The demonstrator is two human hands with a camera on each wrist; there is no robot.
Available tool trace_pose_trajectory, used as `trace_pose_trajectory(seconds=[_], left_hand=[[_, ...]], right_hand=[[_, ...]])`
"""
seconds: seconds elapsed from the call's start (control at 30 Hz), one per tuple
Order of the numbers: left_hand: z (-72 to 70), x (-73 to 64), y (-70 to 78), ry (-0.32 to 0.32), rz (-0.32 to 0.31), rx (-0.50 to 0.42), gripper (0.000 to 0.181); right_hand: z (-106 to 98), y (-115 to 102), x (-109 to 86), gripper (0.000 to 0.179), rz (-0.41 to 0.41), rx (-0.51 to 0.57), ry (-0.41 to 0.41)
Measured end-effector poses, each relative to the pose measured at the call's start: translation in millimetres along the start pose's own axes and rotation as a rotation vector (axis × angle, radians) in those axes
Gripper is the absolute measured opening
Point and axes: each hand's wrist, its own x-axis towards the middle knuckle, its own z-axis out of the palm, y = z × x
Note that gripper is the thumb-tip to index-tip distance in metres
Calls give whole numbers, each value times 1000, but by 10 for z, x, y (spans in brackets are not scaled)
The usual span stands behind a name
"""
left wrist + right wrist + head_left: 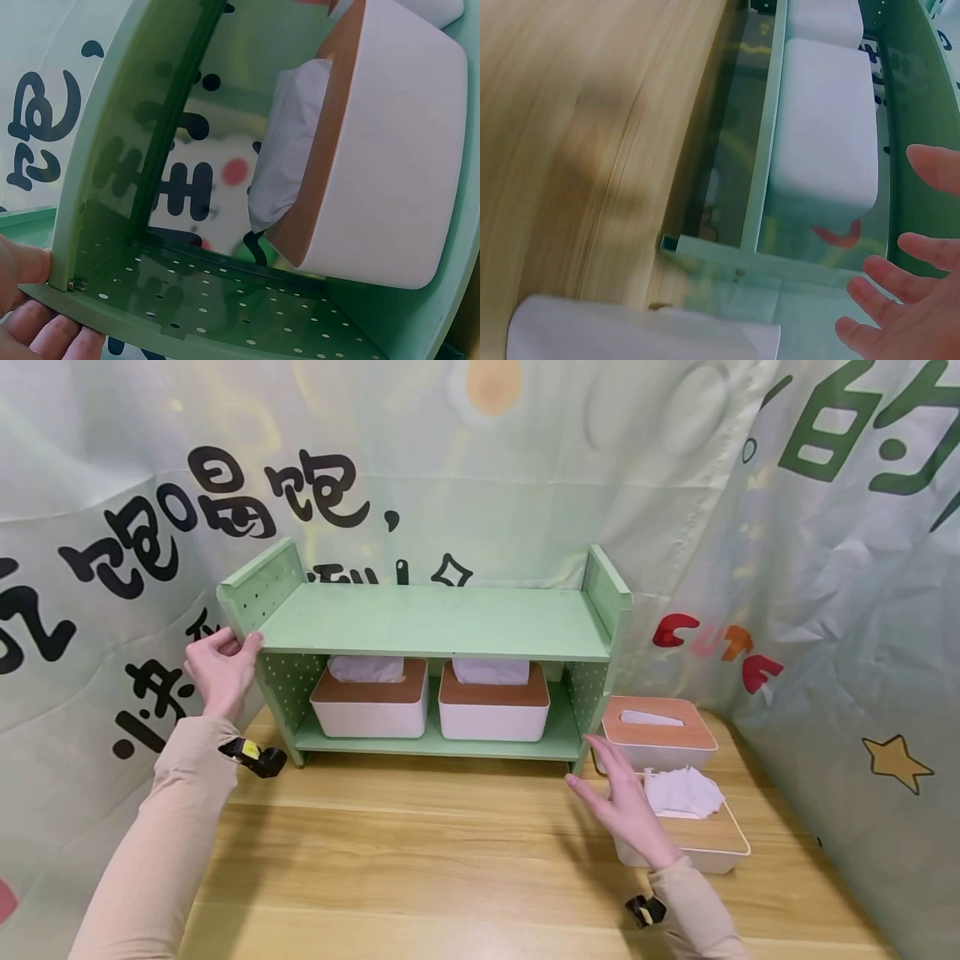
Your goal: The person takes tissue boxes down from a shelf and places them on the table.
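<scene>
A pale green two-tier shelf (442,620) with perforated side panels stands on the wooden table. My left hand (219,670) grips its left side by the upper board, with the thumb (30,262) on the front and the fingers curled round the panel's edge. Beside the lower right end of the shelf is my right hand (628,806), fingers spread and holding nothing. On the lower tier sit two white tissue boxes with brown lids, a left one (369,720) and a right one (492,721), each with tissue sticking up.
Right of the shelf, a tissue box (660,758) stands at the back. Another tissue box (708,858) with a raised tissue is in front of it, partly behind my right hand. A printed curtain (480,460) hangs behind and along both sides of the wooden table (420,860).
</scene>
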Motion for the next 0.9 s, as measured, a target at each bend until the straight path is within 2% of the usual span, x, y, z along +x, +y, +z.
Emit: trace_pose_trajectory(seconds=[0.33, 0.73, 0.9], left_hand=[[5, 3, 0, 1, -5, 12, 39], [9, -4, -1, -9, -12, -5, 40], [5, -1, -8, -10, -2, -8, 39]], right_hand=[[89, -87, 62, 72, 22, 69, -11], [235, -95, 173, 69, 80, 401, -41], [287, -126, 252, 70, 98, 482, -49]])
